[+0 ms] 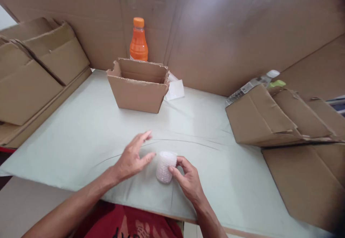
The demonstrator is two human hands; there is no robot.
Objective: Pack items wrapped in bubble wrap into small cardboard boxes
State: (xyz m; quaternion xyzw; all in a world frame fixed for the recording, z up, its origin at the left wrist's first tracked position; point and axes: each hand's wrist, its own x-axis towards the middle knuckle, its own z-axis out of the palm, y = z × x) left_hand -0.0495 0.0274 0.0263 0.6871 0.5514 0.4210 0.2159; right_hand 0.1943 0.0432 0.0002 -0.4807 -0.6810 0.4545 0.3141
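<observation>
Near the front edge of the table, a small cylinder wrapped in bubble wrap (164, 167) stands upright on the pale cloth. My right hand (187, 177) grips it from the right, thumb on the near side and fingers behind. What lies inside the wrap cannot be made out. To the left of it, my left hand (134, 157) hovers with thumb and fingers apart, holding nothing and not touching the cylinder. Farther back is an open cardboard box (137, 93) whose inside is only partly visible.
An orange bottle (139, 44) stands behind the box, beside a white packet (175, 89). Cardboard boxes (45, 69) line the left side. On the right, more boxes (258, 119) sit with a clear plastic bottle (249, 86). Cardboard walls (215, 33) rise at the back.
</observation>
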